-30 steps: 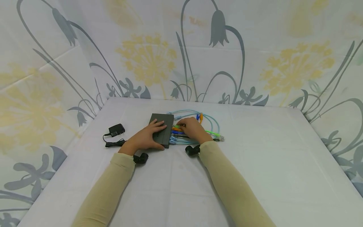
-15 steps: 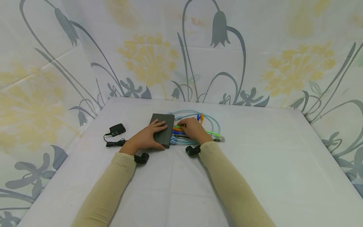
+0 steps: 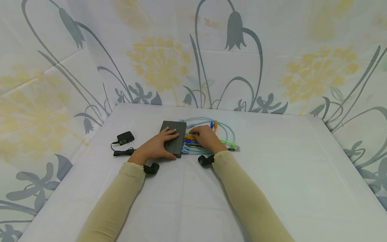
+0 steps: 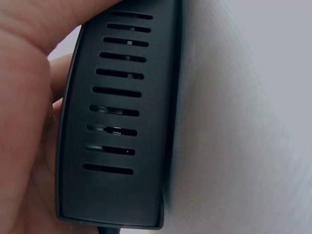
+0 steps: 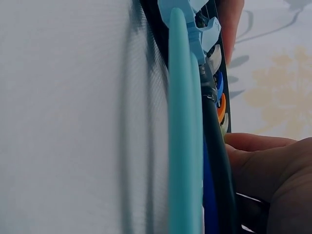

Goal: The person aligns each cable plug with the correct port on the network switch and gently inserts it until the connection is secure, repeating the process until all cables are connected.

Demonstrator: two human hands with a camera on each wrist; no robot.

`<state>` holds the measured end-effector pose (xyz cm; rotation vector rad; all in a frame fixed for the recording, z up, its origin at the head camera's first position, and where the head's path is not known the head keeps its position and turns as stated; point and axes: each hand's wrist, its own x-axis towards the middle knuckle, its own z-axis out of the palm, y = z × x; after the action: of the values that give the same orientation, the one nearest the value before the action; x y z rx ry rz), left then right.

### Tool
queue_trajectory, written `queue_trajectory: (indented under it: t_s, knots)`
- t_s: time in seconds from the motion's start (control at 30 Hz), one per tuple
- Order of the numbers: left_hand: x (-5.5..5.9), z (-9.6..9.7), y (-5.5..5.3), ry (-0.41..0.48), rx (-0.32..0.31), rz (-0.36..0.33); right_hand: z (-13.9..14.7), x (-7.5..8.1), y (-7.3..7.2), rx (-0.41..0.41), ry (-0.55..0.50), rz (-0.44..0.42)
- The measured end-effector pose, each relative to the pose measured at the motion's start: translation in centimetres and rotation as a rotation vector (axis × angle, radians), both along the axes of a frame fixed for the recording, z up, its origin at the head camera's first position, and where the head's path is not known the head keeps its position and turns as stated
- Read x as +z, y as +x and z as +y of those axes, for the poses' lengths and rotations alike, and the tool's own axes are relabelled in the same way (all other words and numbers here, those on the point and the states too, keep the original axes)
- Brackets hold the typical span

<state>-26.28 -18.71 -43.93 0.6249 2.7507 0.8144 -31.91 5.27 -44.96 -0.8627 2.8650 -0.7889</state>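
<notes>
A black network switch (image 3: 178,148) lies on the white-covered table. My left hand (image 3: 154,145) rests on it with spread, straight fingers across the top and the thumb along the near edge. The left wrist view shows the switch's slotted side (image 4: 114,105) beside the palm. At the switch's right side, my right hand (image 3: 208,137) pinches the end of a green network cable (image 3: 228,142) by the ports; its plug is mostly hidden by the fingers. Light blue (image 5: 181,141), black (image 5: 218,156), blue and orange cables enter the same row of ports.
A black power adapter (image 3: 125,137) with its bundled cord (image 3: 122,153) lies left of the switch. Behind the right hand, a light blue cable (image 3: 232,130) loops across the table, near loose blue and orange cable ends (image 3: 215,126). A flower-patterned cloth (image 3: 169,70) stands behind.
The view has shifted very slightly. Both hands keep their places, the left on the switch and the right at the green cable's end.
</notes>
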Motion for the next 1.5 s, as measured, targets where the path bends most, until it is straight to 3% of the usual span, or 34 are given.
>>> queue_trajectory:
  t_s: [0.57,1.07,1.5]
  knots:
    - [-0.08,0.25,0.1,-0.001,-0.003,-0.002,0.15,-0.47,-0.18,0.002,0.02,0.027]
    - [-0.37,0.24,0.01,-0.003,0.007,-0.008,0.18,-0.49,-0.08,-0.012,0.034,-0.001]
    - [-0.21,0.04,0.04,-0.031,0.01,0.011,-0.09,0.23,0.31,0.01,0.104,0.015]
